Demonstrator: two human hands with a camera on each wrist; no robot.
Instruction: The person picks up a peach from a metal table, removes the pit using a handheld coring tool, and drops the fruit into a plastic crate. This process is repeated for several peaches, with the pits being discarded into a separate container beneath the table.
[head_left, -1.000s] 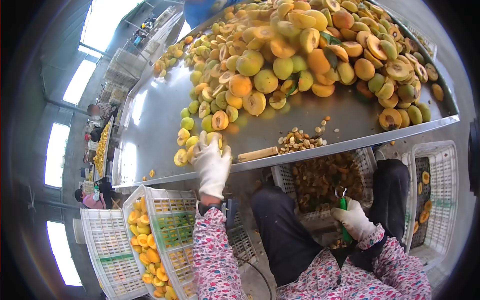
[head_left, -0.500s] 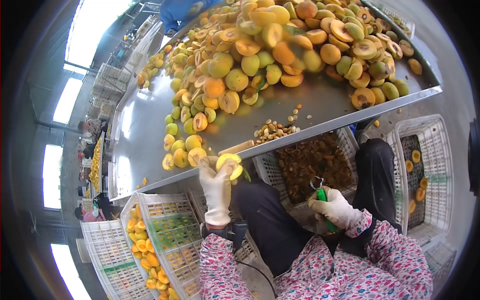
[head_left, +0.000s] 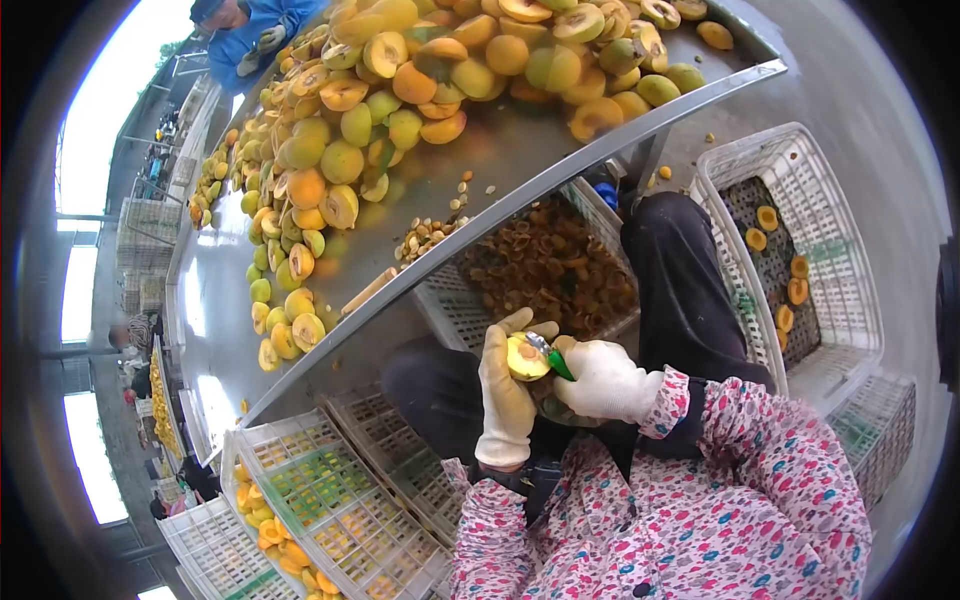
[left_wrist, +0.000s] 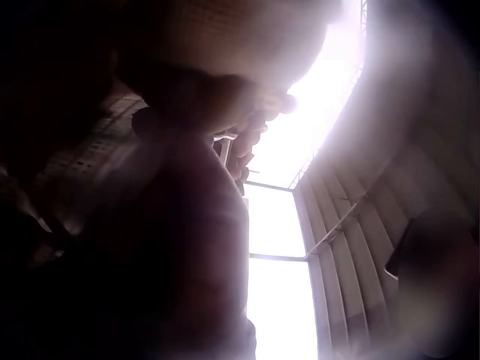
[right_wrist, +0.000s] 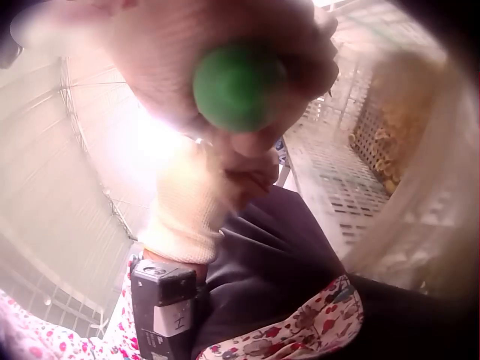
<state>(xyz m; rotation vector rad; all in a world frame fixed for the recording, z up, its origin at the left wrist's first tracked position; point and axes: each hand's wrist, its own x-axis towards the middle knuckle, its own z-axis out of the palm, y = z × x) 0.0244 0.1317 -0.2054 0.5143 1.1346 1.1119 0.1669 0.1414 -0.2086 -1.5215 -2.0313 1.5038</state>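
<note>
In the head view the gloved left hand (head_left: 507,392) holds a halved yellow fruit (head_left: 526,358), its cut face up. The gloved right hand (head_left: 604,381) grips a green-handled tool (head_left: 559,366), whose metal end (head_left: 538,343) touches the cut face. Both hands are close together above the lap. In the right wrist view the round green handle end (right_wrist: 238,87) shows in the right hand, with the left glove (right_wrist: 184,206) behind it. The left wrist view is dark and blurred; the fruit cannot be made out there.
A metal table (head_left: 440,190) bears piled fruit (head_left: 340,160), loose pits (head_left: 424,240) and a wooden stick (head_left: 369,290). Crates stand below: one with brown scraps (head_left: 550,270), one at right (head_left: 850,290) with several halves, others at left (head_left: 330,470). A person in blue (head_left: 240,45) is beyond.
The left hand has gone from the fruit at the table edge to the lap, bringing a fruit with it. The right hand's tool has come up against that fruit. The head view has shifted.
</note>
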